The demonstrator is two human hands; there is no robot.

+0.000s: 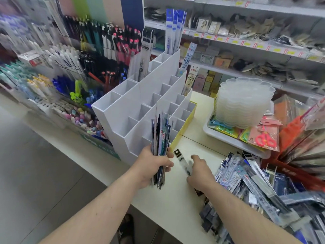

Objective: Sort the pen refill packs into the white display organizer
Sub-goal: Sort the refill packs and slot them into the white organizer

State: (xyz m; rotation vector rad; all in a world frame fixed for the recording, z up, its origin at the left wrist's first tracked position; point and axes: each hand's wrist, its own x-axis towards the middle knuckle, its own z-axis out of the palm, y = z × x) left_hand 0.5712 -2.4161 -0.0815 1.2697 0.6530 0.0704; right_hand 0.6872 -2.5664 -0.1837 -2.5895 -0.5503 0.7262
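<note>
A: What are the hands doing?

B: The left hand (154,163) grips an upright bundle of long, flat plastic pen refill packs (161,138), fingers curled round it, just in front of the white stepped plastic display organizer (140,106); the right hand (198,170) lies over a single clear refill pack with a black header (181,160) on the cream counter (175,199), fingers bent on it; I judge it a pinch.

A: And the rest of the stock?

B: A loose heap of blue and grey refill packs (255,187) lies right of that hand; a few packs already stand in the organizer's back compartments; most compartments look empty.

A: What might go wrong?

B: The bundle is fanned and mixed; a looser grip could spill it; slippery sleeves could land in the wrong slot.

A: Any writing?

B: "0.5" on two upright packs (187,57) behind the organizer; other labels are too blurred.
</note>
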